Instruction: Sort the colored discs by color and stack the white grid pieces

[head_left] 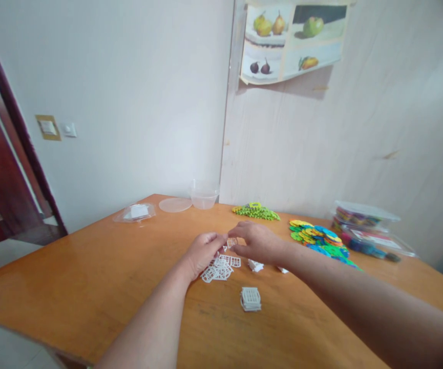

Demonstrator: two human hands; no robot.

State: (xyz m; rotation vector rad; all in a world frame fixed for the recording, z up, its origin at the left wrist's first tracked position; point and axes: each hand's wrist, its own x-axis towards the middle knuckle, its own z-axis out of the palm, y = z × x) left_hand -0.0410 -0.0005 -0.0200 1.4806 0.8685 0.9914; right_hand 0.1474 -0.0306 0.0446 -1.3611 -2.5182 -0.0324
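Note:
My left hand (203, 252) and my right hand (257, 242) meet above the wooden table (90, 287), fingertips pinched together on a small white lattice piece (231, 242). Under the hands lies a loose pile of white lattice pieces (220, 269). A neat stack of the same white pieces (251, 299) sits nearer to me. Two more small white bits (255, 265) lie just right of the pile, partly hidden by my right wrist.
At the back stand a clear plastic tub (204, 195), its lid (175, 205) and a plastic bag of white parts (135, 212). Green pieces (256, 210), a heap of coloured discs (317, 238) and clear boxes (365, 220) lie right. Walls close behind; door at left.

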